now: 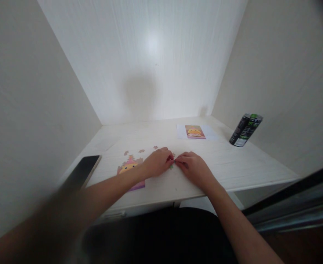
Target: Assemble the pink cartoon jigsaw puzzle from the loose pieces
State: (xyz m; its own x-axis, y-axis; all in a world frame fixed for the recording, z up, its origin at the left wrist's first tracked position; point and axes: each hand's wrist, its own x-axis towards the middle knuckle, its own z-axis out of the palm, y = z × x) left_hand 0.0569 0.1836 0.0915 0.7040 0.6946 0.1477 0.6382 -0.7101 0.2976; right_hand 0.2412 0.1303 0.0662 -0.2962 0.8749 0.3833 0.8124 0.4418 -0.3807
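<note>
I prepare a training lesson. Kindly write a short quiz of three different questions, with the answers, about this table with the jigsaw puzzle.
1. True or false: the left hand and the right hand are close together.

2. Which of these is farthest to the right in the view?
A) phone
B) drink can
C) picture card

3. Fill in: the ____ forearm partly hides the partly assembled puzzle.

Key: 1. True. 2. B. 3. Left.
</note>
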